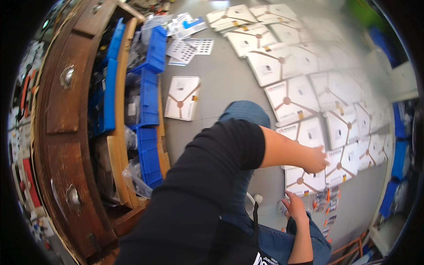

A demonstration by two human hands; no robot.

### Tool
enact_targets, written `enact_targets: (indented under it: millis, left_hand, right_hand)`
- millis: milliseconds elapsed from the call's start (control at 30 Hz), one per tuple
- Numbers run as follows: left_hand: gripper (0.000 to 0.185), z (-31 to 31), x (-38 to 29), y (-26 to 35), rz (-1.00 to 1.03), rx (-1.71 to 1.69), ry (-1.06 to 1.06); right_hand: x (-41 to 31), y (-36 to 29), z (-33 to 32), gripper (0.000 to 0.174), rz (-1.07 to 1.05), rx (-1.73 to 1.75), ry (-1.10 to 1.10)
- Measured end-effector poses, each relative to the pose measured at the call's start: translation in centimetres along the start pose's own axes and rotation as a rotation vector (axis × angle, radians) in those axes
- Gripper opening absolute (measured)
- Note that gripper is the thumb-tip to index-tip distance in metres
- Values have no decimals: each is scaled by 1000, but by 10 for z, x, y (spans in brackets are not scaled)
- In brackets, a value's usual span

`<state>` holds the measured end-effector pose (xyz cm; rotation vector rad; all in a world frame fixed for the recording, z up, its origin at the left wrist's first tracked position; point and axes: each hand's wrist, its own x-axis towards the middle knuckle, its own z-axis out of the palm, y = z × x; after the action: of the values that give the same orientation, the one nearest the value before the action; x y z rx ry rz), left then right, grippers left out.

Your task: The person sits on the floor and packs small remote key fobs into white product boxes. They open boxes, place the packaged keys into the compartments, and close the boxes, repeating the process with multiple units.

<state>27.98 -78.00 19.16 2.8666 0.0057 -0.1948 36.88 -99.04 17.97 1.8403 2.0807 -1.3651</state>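
Flat white boxes (291, 97) with brown lines and a round brown spot on their lids lie in rows on the grey floor. My left hand (314, 160) reaches across them, palm down, fingers over the lids near a box corner. Whether it grips a box is hidden. Below it, my right hand (294, 205) hovers by the near edge of the lowest box (306, 182), fingers apart and nothing seen in them. My bent knee (245, 111) in blue jeans stands left of the rows. Haze blurs the boxes at upper right.
A single white box (182, 97) and printed sheets (190, 49) lie on the floor to the left. Blue plastic bins (149, 96) line a worn wooden drawer cabinet (68, 109). Small packets with orange parts (331, 207) lie below the rows. More blue bins (400, 159) stand right.
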Motion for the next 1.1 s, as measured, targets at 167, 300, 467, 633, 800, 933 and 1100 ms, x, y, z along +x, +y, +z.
enact_targets:
  millis: [167,300,467,633,800,933,1100]
  left_hand:
    - [37,-9,-15,3,-90,-109,-266]
    - [12,4,-15,0,-6,-54,-114]
    - [21,-15,-15,6,-38,-68,-230]
    - [23,-11,-12,7,-64,-39,-249]
    - [22,-16,-22,3,-35,-18,-255]
    - [27,-9,-22,3,-42,-4,-255]
    - [29,-8,-20,5,-58,-5,-272]
  right_hand:
    - [1,-17,-11,36,-40,-17,43]
    - [-1,-11,-9,36,-59,-58,70]
    - [-6,-5,-1,37,-75,-74,70]
    - [-7,-4,2,36,-74,-79,76]
    - [-4,2,6,35,-72,-99,87]
    - [-4,-2,4,36,-60,-107,69]
    - [-4,0,9,36,-29,-116,51]
